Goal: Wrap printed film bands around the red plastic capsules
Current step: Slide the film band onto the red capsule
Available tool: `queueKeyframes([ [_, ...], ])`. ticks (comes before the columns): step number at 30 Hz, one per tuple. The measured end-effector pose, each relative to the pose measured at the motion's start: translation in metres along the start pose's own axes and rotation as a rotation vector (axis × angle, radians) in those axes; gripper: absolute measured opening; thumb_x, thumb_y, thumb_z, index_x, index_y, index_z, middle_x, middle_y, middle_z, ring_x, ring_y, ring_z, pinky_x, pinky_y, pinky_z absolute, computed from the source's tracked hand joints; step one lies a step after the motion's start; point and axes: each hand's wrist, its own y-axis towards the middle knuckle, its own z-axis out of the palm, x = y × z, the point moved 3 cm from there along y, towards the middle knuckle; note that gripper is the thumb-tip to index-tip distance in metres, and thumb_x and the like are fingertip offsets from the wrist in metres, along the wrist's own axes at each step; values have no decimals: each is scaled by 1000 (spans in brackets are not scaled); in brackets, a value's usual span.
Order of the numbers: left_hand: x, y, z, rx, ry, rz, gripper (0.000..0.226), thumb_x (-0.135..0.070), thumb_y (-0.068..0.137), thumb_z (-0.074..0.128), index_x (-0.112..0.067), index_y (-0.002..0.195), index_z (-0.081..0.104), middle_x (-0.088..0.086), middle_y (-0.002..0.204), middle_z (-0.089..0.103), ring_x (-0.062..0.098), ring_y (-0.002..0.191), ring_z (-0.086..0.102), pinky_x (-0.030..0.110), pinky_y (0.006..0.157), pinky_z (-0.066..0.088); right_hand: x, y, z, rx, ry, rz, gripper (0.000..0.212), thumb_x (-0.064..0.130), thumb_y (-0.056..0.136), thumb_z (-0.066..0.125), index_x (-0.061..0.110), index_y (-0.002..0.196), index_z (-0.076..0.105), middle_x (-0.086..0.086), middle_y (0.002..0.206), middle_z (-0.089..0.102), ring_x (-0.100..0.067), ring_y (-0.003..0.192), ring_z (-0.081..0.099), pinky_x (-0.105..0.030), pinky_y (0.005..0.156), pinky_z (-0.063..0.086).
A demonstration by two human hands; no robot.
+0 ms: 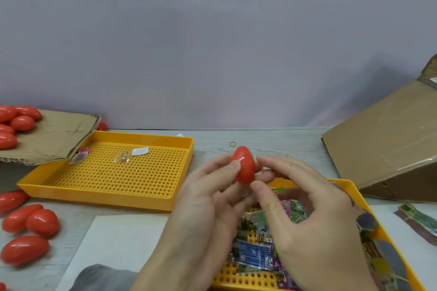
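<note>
Head view: yellow tray (354, 194) holds printed film bands (257, 243).

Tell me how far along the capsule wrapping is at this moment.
No wrapped capsule is visible. The left hand pinches one bare red capsule, and the right hand is open beside it. Printed film bands lie in the near yellow tray. Bare capsules wait at left.

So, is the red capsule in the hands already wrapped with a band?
Not wrapped: the red capsule, pinched by the left hand, shows bare red plastic.
</note>
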Motion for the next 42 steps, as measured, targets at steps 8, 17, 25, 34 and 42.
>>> queueKeyframes([
  [8, -18, 5, -35, -499, 130, 254, 23, 0, 84, 71, -12, 101, 61, 14, 91, 71, 25, 77, 74, 33, 74, 61, -21, -7, 0, 538, -58, 235, 16, 19, 79, 75, 34, 72, 74, 19, 64, 66, -2, 58, 60, -5, 50, 38],
  [17, -12, 7, -31, -393, 282, 272, 14, -10, 89, 70, -17, 101, 68, 6, 83, 73, 24, 78, 75, 30, 70, 61, -14, -13, 14, 774, -182, 243, 28, 51, 66, 84, 48, 91, 73, 26, 91, 59, 8, 88, 51, -7, 73, 40],
  [25, -7, 8, -26, -347, 254, 256, 11, -9, 90, 68, -16, 99, 68, 1, 77, 74, 25, 74, 75, 26, 66, 61, -13, -15, 27, 941, -218, 122, 18, 43, 83, 74, 55, 95, 69, 28, 78, 48, 17, 80, 43, 2, 75, 28],
  [34, -8, 8, -27, -352, 233, 279, 10, -11, 91, 66, -15, 101, 67, 1, 73, 73, 26, 74, 75, 28, 67, 60, -8, -14, 19, 738, -124, 100, 5, 33, 70, 68, 34, 66, 65, 22, 88, 63, 4, 85, 58, -5, 72, 39],
  [42, -11, 9, -30, -374, 207, 289, 10, -8, 92, 62, -15, 99, 63, 1, 77, 72, 23, 73, 74, 27, 64, 58, -12, -9, 9, 533, -54, 268, 16, 12, 71, 75, 23, 60, 70, 19, 58, 65, 2, 52, 58, -6, 51, 39],
])
